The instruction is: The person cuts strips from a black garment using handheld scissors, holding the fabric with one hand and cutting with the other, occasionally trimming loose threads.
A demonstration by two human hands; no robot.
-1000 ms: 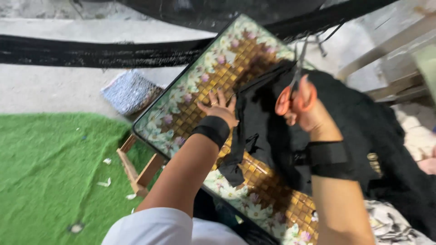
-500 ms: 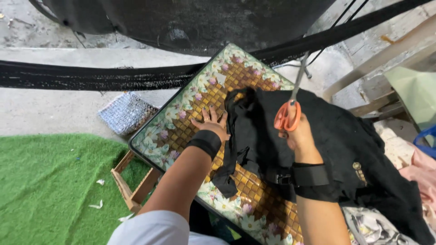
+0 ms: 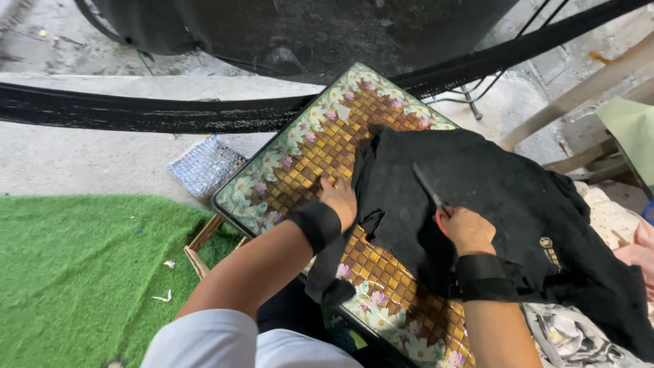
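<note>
**Ana:** While the left hand (image 3: 338, 199) lies on the tiled table top with its floral border (image 3: 289, 146), its fingers spread flat, gripping nothing, it pins the near edge of the black cloth garment (image 3: 490, 197). That garment sprawls from the table's centre out toward three o'clock.

**Ben:** And the right hand (image 3: 466, 230) is curled shut around the handle of the scissors (image 3: 428, 185), blades pointing toward eleven o'clock, lying on the fabric. How wide the blades gape, I cannot tell.

**Ana:** Good form here, I'd judge, means keeping that flat palm pulling the cloth taut, so nothing bunches under the blades.

**Ben:** Agreed, and keeping those pinning fingers at nine o'clock of the blades, well out of their line. A silvery woven mat (image 3: 206, 165) sits off at ten o'clock, green artificial turf (image 3: 75, 266) at eight.
</note>
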